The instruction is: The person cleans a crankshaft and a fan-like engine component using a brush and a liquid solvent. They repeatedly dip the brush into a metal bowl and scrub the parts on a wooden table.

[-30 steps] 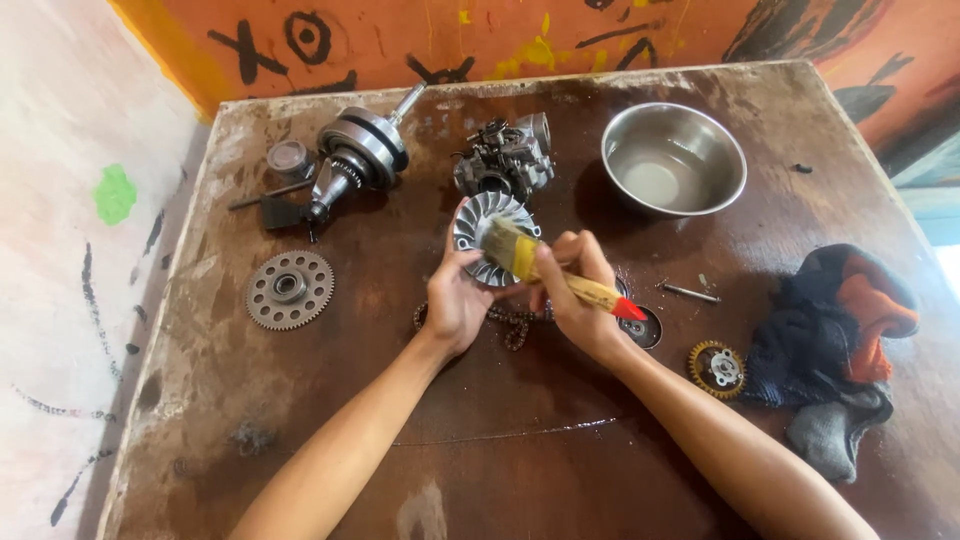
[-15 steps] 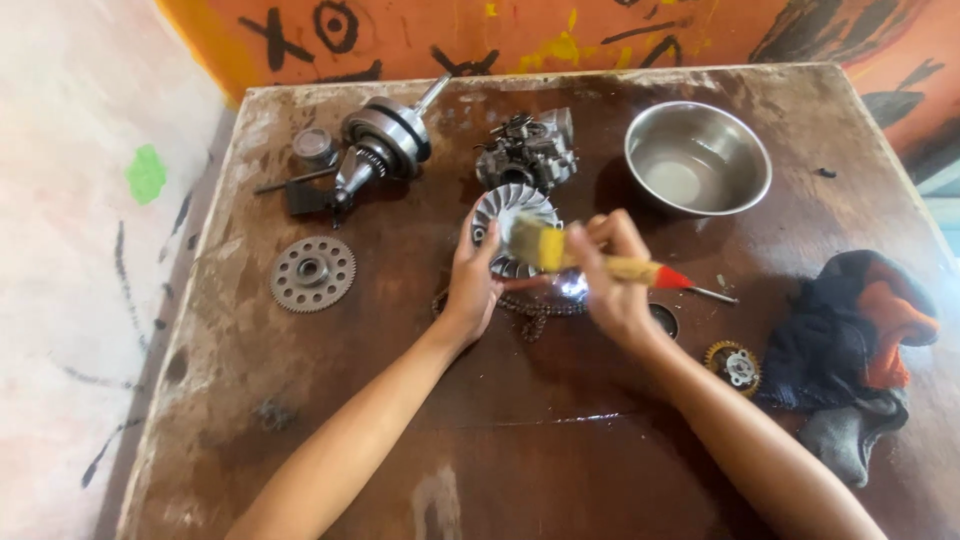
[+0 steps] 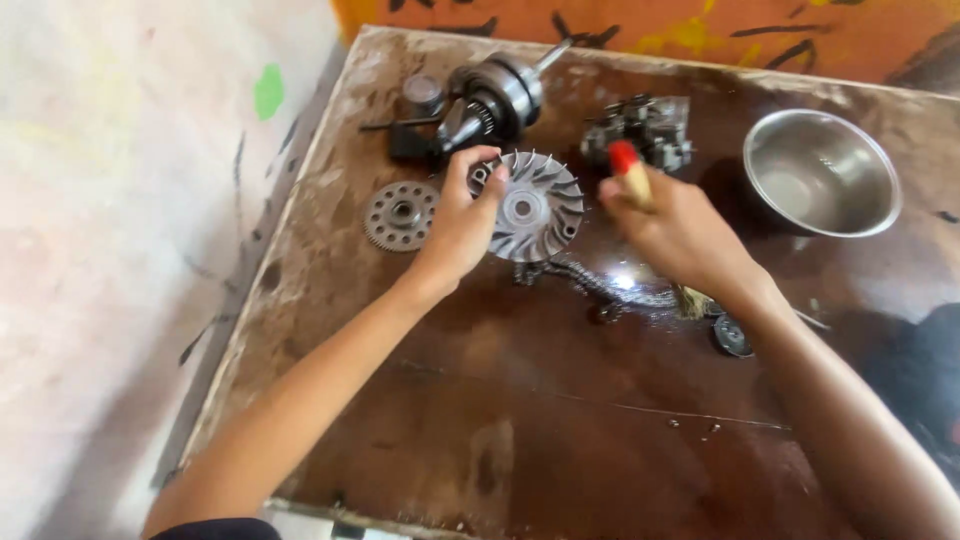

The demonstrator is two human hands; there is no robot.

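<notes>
A person's two bare hands work over a dark, wet, stained wooden surface (image 3: 560, 420), seen from above. The left hand (image 3: 462, 228) is clamped on the near-left rim of a finned metal pulley disc (image 3: 530, 205), thumb and fingers pinching its edge and tilting it up off the surface. The right hand (image 3: 680, 235) is closed around a paintbrush (image 3: 632, 175); its red handle tip points up toward the far edge, and the bristles poke out below the wrist near a loose drive chain (image 3: 600, 285) that lies just under the disc.

The disc looks like cast metal: rigid, fairly heavy for its bulk, and probably slick with oily liquid. Its thin radial fins could dig into fingers, so the outer rim or the plain central hub seems the safest place to grip.

Behind it sit a crankshaft assembly (image 3: 495, 100) and a carburettor (image 3: 645, 130). A flat toothed gear (image 3: 400, 215) lies just left of the left hand. A steel bowl (image 3: 822, 172) stands to the far right, well apart.
</notes>
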